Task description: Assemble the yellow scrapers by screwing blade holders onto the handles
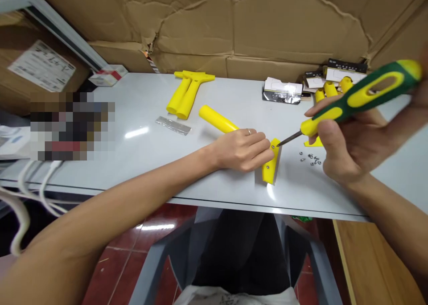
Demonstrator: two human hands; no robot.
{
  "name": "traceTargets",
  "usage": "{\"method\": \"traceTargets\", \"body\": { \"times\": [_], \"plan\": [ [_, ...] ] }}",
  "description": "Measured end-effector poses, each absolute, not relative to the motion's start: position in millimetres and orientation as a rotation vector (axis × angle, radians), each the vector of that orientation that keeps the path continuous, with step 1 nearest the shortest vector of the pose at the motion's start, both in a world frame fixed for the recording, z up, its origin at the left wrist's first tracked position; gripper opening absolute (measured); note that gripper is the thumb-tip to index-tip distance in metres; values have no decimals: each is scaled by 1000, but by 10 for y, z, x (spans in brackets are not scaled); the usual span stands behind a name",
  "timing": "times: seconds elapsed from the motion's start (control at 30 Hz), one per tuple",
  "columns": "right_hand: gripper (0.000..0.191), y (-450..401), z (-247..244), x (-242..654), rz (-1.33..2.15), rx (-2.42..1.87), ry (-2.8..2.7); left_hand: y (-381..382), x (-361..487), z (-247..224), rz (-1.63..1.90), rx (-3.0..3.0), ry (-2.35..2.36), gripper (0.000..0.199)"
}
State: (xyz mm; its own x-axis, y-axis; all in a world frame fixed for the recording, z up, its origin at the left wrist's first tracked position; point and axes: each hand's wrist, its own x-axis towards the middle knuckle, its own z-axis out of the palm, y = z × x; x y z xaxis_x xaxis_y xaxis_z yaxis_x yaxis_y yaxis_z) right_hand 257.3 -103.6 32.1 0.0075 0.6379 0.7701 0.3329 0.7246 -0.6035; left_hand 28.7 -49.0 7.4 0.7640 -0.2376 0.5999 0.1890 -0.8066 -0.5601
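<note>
My left hand (pixel 245 151) is closed around a yellow plastic scraper (pixel 217 119), whose round handle sticks out to the upper left. The scraper's flat head (pixel 270 164), with two screws and a thin blade edge along its right side, shows past my fingers. In my right hand (pixel 351 140) is a green and yellow screwdriver (pixel 361 97), slanting down to the left. Its tip is at the upper screw (pixel 273 146); whether it sits in the slot I cannot tell. Several small loose screws (pixel 314 158) lie on the table between the head and my right hand.
Two yellow scraper handles (pixel 187 93) lie at the back, a flat metallic strip (pixel 174 125) just in front. Small black-and-white boxes (pixel 282 91) and more yellow parts (pixel 330 89) are at the back right. Cardboard (pixel 267 28) walls the back. White cables (pixel 47 184) hang at the left edge.
</note>
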Motion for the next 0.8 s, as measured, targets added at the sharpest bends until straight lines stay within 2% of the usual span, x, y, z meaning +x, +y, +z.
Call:
{"method": "traceTargets", "body": {
  "times": [0.07, 0.2, 0.4, 0.8],
  "plan": [
    [69, -948, 277, 2520, 180, -631, -1445, -487, 283, 76, -904, -2336, 28, 34],
    [74, -888, 209, 2518, 305, -739, -1485, -487, 281, 79, -917, -2346, 27, 35],
    [68, -909, 217, 2544, 287, -750, -1514, -478, 283, 70, -953, -2334, 50, 35],
    [72, -946, 251, 2574, 324, -710, -1641, -485, 274, 76, -874, -2368, 67, 33]
  ]
}}
